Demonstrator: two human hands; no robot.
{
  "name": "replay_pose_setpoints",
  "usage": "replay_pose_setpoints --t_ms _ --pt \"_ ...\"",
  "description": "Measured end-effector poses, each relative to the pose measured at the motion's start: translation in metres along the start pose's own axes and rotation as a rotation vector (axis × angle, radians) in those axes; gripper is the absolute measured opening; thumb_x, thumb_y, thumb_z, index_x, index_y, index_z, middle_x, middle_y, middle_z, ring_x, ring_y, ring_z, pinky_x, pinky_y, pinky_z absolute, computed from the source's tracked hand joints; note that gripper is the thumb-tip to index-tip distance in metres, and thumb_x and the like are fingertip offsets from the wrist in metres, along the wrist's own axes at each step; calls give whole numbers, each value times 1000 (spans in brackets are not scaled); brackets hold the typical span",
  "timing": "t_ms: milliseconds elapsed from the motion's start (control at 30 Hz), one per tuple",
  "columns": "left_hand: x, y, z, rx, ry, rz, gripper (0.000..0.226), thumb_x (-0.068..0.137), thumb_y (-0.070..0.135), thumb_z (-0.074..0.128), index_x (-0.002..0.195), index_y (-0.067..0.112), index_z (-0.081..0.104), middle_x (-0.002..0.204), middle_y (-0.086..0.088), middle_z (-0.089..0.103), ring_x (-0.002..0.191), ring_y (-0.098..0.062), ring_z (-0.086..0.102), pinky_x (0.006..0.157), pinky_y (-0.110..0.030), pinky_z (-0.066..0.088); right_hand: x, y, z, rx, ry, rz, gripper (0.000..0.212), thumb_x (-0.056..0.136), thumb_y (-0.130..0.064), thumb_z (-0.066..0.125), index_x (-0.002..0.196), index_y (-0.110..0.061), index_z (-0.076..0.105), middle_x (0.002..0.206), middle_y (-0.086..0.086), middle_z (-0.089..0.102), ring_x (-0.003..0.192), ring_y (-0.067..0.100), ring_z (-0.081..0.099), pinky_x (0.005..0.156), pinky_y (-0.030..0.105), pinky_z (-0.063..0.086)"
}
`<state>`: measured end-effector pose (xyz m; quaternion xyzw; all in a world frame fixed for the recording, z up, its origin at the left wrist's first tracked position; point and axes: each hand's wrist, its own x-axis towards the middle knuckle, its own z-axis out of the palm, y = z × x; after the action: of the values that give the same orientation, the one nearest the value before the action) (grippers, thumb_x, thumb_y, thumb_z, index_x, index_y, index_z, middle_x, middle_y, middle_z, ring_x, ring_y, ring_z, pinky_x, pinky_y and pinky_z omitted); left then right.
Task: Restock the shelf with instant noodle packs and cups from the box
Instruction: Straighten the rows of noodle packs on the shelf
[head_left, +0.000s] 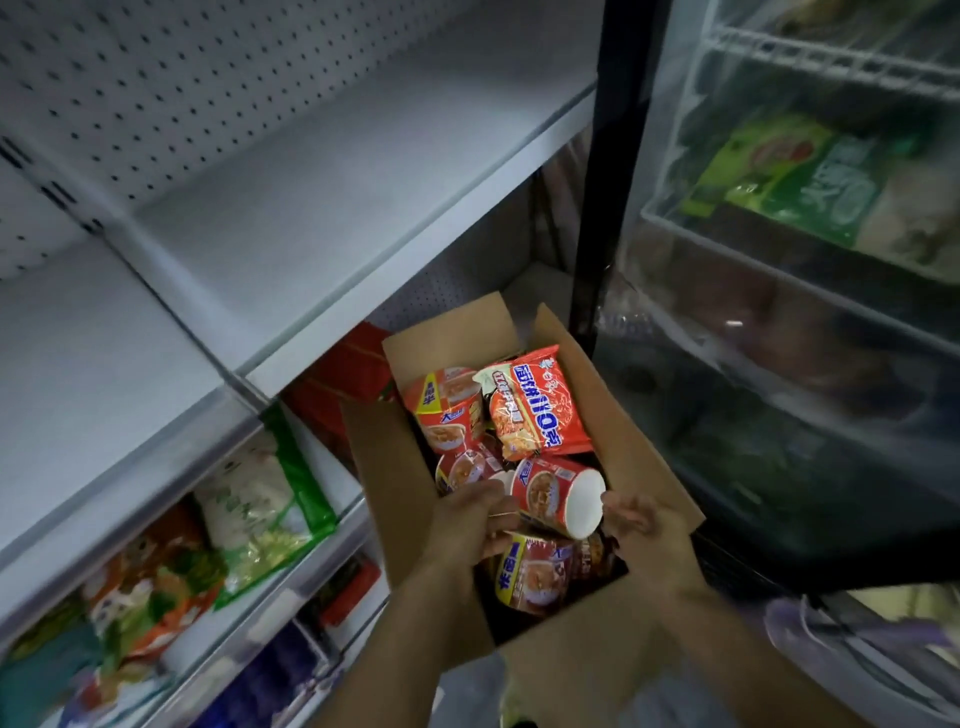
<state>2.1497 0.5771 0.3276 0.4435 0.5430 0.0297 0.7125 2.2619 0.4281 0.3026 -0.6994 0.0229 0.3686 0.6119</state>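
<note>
Reaching into the open box (644, 415), left hand (470, 519) and right hand (641, 522) curled against opposite ends of a tipped noodle cup (553, 493), holding it between them.

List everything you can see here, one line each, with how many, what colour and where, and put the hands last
Cardboard box: one, brown, open, on the floor before the shelves.
Noodle cups: at least four, red, lying in the box.
Noodle pack: one, orange-red, on top of the cups at the far end.
White shelf: one bare board, above the box.
Bagged goods: several, green, white and orange, on the lower shelf at left.
Red packs: some, on the lower shelf behind the box; count unclear.
Glass-door cooler: one, black frame, right; green package inside.
Left hand: in the box, touching a cup.
Right hand: at the white end of the top cup.
</note>
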Motion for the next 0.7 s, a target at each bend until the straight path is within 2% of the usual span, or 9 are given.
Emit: replay_pose_setpoints --t_ms 67,133,200,233,300,367,433,567,700 --pt "40 4 6 31 -5 3 13 96 19 59 108 15 63 98 -3 74 91 -16 69 80 -35 57 35 7 0 -29 84 61 17 92 6 54 85 -5 64 112 17 63 99 28 55 66 27 45" --pt "66 6 11 10 13 6 9 95 14 60 104 14 64 84 3 72 79 -9 67 80 -34 57 56 6 4 -109 101 110 14 91 5 55 99 -1 65 106 17 63 92 27 58 69 31 50" --pt "95 5 20 -3 36 0 7 95 9 60 97 15 64 78 6 68 68 -5 63 69 -27 53 80 14 10 -144 100 171 16 91 1 59 103 -9 66 101 13 63 90 25 60 66 32 51" --pt "109 4 23 -6 48 -3 8 94 10 61 92 17 64 83 3 68 71 -6 62 67 -25 51 91 18 13 -133 91 191 16 92 -1 59 102 -12 65 104 14 64 95 29 61 67 33 52" --pt "142 2 28 73 99 33 4 88 23 68 91 22 65 103 -2 69 87 -13 63 79 -31 51 112 22 21 -105 85 218 21 94 0 55 112 -8 62 117 18 63 106 37 62 69 37 53" --pt "181 -4 31 204 92 31 32 82 42 70 110 30 63 117 1 67 106 -19 61 96 -43 49 133 26 28 -50 38 257 28 96 1 50 124 0 54 122 15 61 112 34 60 79 40 53" --pt "194 -1 31 218 56 29 42 90 41 64 129 28 54 125 2 63 113 -21 59 101 -48 47 139 19 37 33 -31 326 27 97 -3 50 124 -2 52 115 6 62 111 25 59 94 43 50" --pt "227 5 38 64 31 -11 42 96 26 62 135 20 50 122 -6 66 104 -23 65 81 -37 53 175 28 46 125 21 430 25 91 -12 64 116 -13 59 100 9 71 91 22 70 83 40 58" --pt "252 1 42 0 6 -69 59 80 34 78 133 21 56 116 -6 71 101 -29 70 92 -51 53 197 36 50 233 39 489 26 89 -13 66 115 -10 60 96 10 73 84 21 72 75 36 60"
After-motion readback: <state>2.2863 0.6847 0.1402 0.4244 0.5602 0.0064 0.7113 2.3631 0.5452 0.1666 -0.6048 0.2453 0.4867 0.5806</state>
